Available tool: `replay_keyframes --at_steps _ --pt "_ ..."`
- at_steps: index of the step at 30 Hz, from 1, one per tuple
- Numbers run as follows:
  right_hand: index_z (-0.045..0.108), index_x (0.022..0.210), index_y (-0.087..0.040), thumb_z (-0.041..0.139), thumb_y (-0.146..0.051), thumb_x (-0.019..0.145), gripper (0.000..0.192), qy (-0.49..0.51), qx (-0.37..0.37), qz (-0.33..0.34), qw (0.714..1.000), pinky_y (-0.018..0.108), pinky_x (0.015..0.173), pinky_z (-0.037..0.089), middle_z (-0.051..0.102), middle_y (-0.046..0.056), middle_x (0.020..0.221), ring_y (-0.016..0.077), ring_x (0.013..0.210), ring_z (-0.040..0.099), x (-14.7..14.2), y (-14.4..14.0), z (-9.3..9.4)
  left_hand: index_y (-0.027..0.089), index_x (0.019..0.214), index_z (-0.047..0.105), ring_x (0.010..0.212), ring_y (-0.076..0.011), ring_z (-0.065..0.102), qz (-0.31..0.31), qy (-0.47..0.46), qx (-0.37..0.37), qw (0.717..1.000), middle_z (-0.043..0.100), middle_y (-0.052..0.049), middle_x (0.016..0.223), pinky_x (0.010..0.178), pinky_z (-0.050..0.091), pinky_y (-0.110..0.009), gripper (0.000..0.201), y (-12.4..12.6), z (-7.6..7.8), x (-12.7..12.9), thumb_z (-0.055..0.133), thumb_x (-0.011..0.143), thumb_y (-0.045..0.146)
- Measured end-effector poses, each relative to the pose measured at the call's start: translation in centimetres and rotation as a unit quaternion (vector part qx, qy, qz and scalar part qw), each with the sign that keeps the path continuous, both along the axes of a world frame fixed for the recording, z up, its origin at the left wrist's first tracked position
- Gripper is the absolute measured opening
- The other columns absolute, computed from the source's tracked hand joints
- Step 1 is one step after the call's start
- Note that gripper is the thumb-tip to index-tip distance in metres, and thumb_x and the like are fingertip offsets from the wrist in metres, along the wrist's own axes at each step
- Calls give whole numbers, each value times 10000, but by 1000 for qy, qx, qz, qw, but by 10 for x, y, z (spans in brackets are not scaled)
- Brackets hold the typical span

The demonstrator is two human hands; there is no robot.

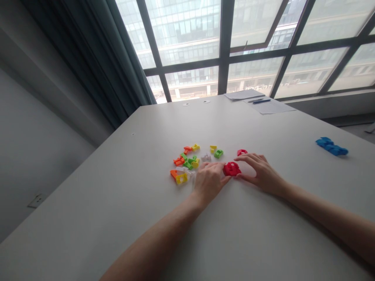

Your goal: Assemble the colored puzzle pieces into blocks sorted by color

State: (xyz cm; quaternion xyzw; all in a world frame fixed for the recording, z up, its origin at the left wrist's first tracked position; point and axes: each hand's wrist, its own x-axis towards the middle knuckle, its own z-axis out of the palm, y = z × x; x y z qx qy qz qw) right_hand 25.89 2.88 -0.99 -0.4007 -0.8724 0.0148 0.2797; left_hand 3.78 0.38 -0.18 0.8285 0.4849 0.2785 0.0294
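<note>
Red plastic building pieces, close together in a small cluster, lie on the white table between my hands. My left hand holds the cluster's left side, with its fingers behind and its thumb in front. At the right side, my right hand is curved with thumb and index finger apart. Its thumb tip meets the red cluster's edge, and bare table shows inside the curve. Just beyond the right fingertips is another red piece, partly hidden by them.
Left of my hands are loose orange, green, yellow and white pieces. A joined blue strip lies far right. Papers and a pen rest at the back, before the window.
</note>
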Motion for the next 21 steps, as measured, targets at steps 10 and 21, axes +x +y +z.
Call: replay_keyframes --at_steps 10,21 --pt "527 1249 -284 424 -371 947 331 -17 -40 -138 990 474 899 398 610 75 1294 298 1217 516 25 26 -11 160 1155 615 1031 -226 658 2 9 -12 1000 713 -75 1114 953 466 -397 308 0 3 -6 584 890 314" --pt "549 995 -228 538 -510 881 305 -8 -20 -128 992 447 899 381 682 75 1015 268 998 619 31 26 -12 191 1130 629 1012 -212 648 1 -19 1 1000 709 -49 1084 942 484 -366 274 5 -2 -14 545 868 183"
